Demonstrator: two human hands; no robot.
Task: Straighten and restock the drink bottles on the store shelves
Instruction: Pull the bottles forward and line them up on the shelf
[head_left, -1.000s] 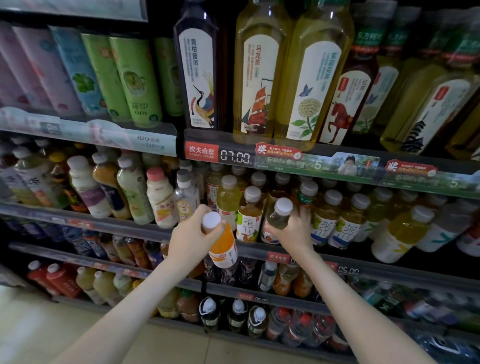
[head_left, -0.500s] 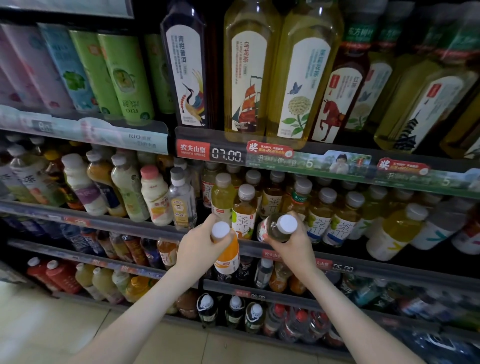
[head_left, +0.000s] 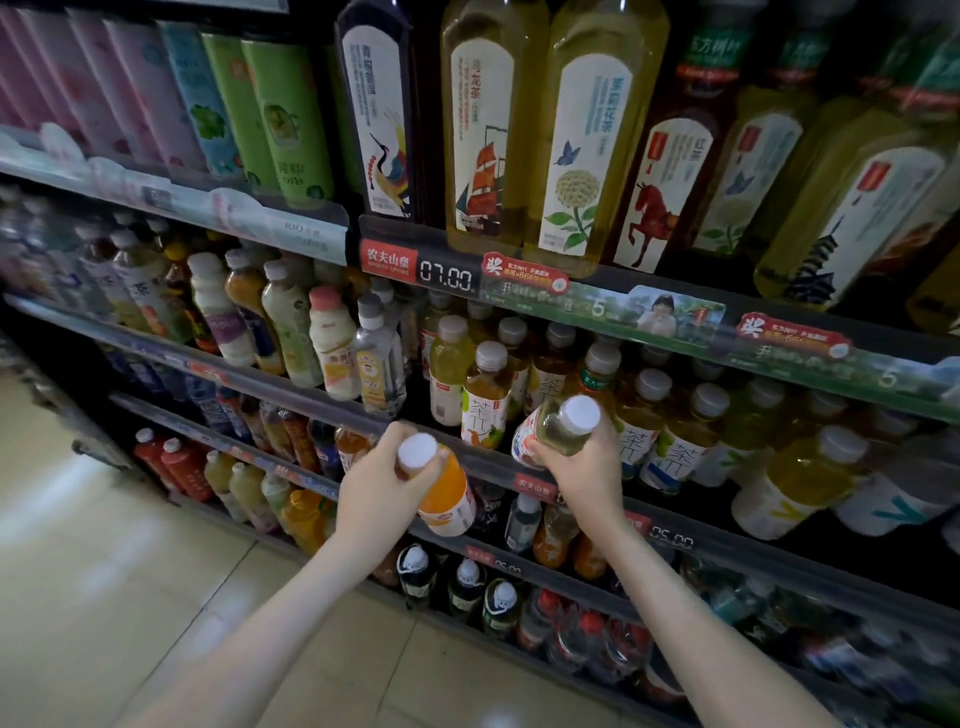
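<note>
Two bottles are in my grip: my left hand (head_left: 379, 483) holds the orange bottle (head_left: 441, 493), my right hand (head_left: 582, 467) the pale tea bottle (head_left: 556, 428), near the shelf (head_left: 675, 512).

"农夫山泉" on red shelf tag (head_left: 388, 260), "07.00" on adjacent price display (head_left: 447, 275), "05.00" on lower price display (head_left: 671, 538), "茶π" on tea bottle (head_left: 483, 415)

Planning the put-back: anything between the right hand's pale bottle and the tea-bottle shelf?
Nothing visible in between. The pale bottle in the right hand hangs at the shelf front; tea bottles stand either side and behind.
</note>
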